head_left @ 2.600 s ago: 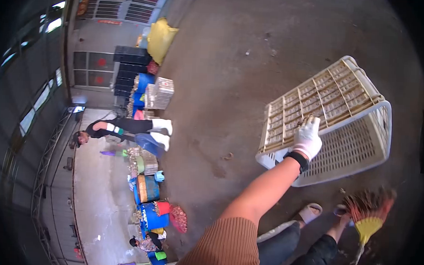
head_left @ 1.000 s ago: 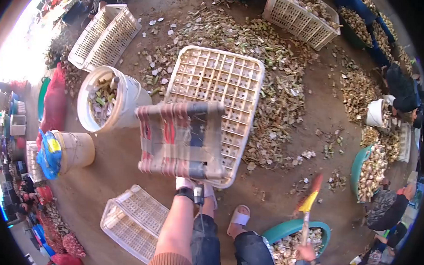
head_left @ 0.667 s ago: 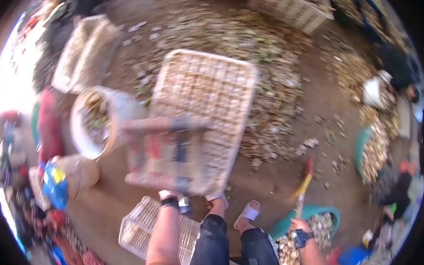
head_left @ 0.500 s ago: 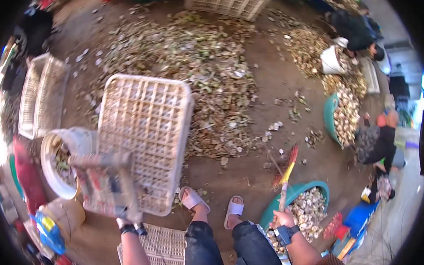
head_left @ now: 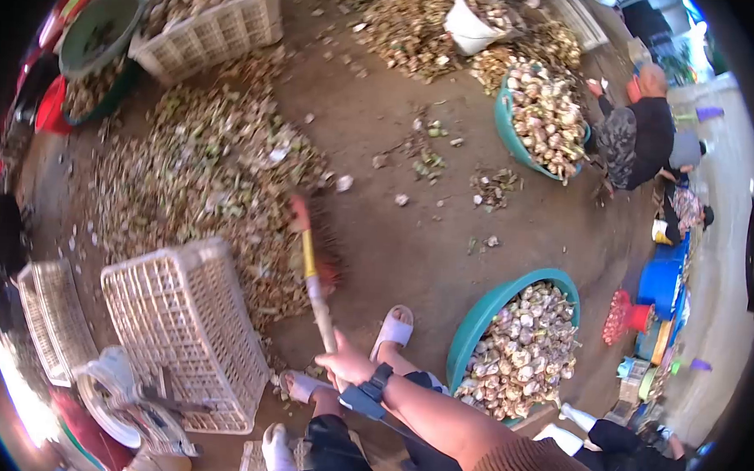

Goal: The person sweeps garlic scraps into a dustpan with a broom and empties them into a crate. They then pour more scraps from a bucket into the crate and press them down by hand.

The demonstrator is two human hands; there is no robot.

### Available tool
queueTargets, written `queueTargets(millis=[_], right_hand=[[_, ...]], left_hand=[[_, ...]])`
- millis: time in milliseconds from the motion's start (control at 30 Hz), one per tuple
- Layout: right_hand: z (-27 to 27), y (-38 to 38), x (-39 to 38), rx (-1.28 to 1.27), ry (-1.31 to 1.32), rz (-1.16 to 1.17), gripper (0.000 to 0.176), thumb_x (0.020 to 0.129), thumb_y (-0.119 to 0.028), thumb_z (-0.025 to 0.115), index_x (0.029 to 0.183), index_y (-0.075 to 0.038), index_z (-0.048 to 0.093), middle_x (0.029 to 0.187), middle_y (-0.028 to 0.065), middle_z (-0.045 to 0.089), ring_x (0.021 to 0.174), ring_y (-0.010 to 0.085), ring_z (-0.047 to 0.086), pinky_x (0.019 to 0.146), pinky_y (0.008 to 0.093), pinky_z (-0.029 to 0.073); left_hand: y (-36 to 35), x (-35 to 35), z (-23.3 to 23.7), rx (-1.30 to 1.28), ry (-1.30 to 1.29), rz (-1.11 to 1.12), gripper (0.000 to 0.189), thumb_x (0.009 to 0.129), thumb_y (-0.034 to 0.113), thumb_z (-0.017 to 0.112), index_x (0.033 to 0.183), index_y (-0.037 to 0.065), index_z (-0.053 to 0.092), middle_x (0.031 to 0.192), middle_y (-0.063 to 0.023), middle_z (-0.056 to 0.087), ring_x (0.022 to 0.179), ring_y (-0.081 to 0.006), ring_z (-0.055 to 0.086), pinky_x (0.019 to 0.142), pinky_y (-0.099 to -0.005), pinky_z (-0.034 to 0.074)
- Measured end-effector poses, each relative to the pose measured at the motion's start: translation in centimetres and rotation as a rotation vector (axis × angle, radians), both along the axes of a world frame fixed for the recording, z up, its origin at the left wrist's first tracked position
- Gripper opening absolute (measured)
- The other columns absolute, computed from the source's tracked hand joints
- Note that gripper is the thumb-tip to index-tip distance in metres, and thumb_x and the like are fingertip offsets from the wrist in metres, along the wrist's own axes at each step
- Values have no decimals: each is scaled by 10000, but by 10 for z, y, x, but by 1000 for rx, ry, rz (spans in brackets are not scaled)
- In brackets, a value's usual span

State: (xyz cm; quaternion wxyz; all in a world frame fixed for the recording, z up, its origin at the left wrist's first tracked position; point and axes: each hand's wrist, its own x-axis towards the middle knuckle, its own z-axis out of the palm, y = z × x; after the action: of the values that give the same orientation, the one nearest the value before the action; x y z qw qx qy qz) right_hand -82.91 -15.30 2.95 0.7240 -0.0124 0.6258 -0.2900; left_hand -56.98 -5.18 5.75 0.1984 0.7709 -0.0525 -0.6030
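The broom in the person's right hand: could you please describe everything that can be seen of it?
The broom has a pale stick handle, a yellow collar and an orange-red head, blurred here. It slants forward from the person, its head low at the edge of the heap of husks on the dirt floor. The bare right hand is closed around the handle's near end; nothing else holds it.

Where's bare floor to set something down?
Bare floor runs between the husk pile, the near garlic basin and the far basin, with only stray scraps. Crowded on the pile's near side: tipped crate, bucket, flat crates. The right hand holds the broom at the pile's edge.
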Motion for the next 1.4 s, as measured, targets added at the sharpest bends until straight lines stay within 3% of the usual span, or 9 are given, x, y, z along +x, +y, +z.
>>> queueTargets(millis=[333, 433, 533, 633, 700, 800, 1067, 1167, 1400], right_hand=[[162, 138, -258, 239, 428, 34, 774, 756, -30, 586, 1406, -108, 173, 835, 133, 587, 445, 127, 527, 402, 261, 442], [88, 144, -328, 253, 822, 4, 793, 743, -1, 531, 1402, -106, 101, 865, 188, 596, 585, 256, 600, 498, 361, 502], [-114, 209, -416, -110, 1175, 242, 215, 756, -122, 506, 928, -36, 602, 601, 116, 574, 526, 251, 576, 450, 391, 445], [-154, 100, -476, 396, 227, -407, 137, 740, -115, 533, 633, -29, 543, 485, 17, 428, 423, 182, 430, 392, 345, 372], [-176, 70, -405, 288, 368, -246, 206, 708, -86, 542, 878, -14, 450, 585, 79, 490, 528, 229, 496, 544, 374, 404], [-90, 2, -253, 375, 561, -37, 636, 660, -43, 554, 1246, 9, 311, 736, 171, 582, 684, 301, 595, 772, 417, 452], [47, -125, -209, -256, -89, 86, 796, 736, -136, 591, 1390, -51, 146, 621, 96, 545, 461, 178, 520, 412, 325, 426], [93, -72, -257, -158, 161, 163, 762, 759, -154, 636, 1377, -13, 214, 1258, 218, 464, 1049, 262, 549, 869, 313, 428], [134, 4, -394, 366, 504, -197, 560, 744, -101, 601, 1227, -5, 334, 905, 154, 550, 659, 237, 587, 603, 347, 495]], left_hand=[[-116, -148, 20, -224, -102, -500, 198, 840, 129, 575, 1003, 18, 573, 801, -27, 579, 644, -99, 524, 556, -224, 440], [-125, -147, 13, -188, -123, -511, 195, 831, 122, 578, 993, 13, 572, 753, -18, 560, 591, -91, 494, 515, -219, 408], [-126, -127, -4, -134, -212, -615, 195, 812, 102, 578, 980, 2, 572, 728, -16, 556, 565, -93, 484, 503, -234, 398], [-127, -143, -21, -82, -238, -632, 179, 813, 101, 573, 969, 13, 573, 751, -24, 568, 615, -97, 514, 519, -238, 418], [-135, -147, -28, -72, -84, -633, 322, 832, 176, 589, 1101, 5, 541, 1023, -102, 584, 901, -179, 544, 754, -291, 467], [-166, -206, -15, 79, -72, -446, 161, 818, 108, 583, 965, 41, 573, 785, -18, 588, 644, -108, 543, 544, -256, 454], [-262, -254, 22, -35, -38, -564, 200, 837, 136, 589, 1002, 23, 575, 808, -34, 596, 665, -113, 547, 606, -241, 464], [-287, -258, 19, -68, -88, -557, 185, 836, 143, 592, 983, 31, 576, 769, -32, 590, 609, -113, 535, 554, -247, 448], [-277, -271, 3, 94, -74, -507, 166, 832, 127, 590, 978, 48, 580, 807, -19, 605, 652, -126, 567, 577, -254, 473]])
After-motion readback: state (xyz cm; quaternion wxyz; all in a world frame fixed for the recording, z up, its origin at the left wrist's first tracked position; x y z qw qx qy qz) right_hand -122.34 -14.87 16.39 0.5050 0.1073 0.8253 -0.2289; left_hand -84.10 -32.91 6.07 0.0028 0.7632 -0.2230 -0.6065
